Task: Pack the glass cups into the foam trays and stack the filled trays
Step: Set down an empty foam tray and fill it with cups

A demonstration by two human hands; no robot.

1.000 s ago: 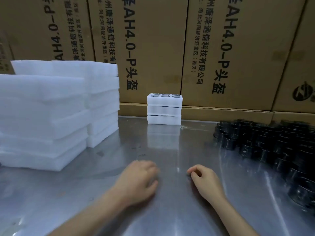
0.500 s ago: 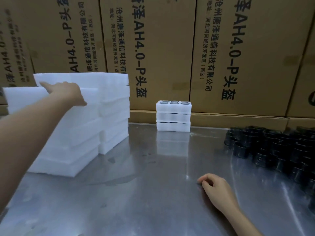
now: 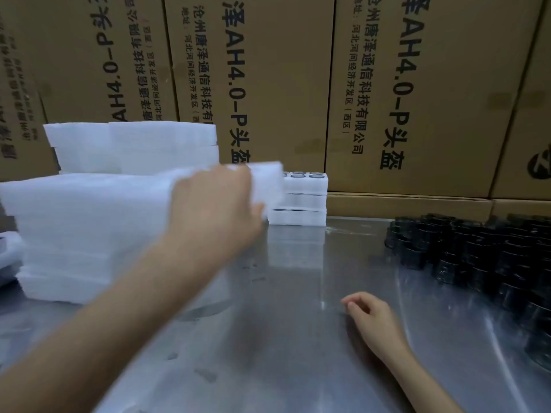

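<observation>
Step in hand: fetching an empty tray. The left hand grips a blurred foam tray, carried just right of the foam stack, in front of the filled trays. The right hand rests on the table, fingers loosely curled, holding nothing. The cups stand far right of the stack. Next: set the tray down near the right hand, cavities up. Half a second ago the left hand only touched the stack top.

Dim, even light from overhead. The steel bench throws back soft glare streaks on the near right. The left hand and its foam tray smear with motion blur. The cartons lean outward at the far edges.
</observation>
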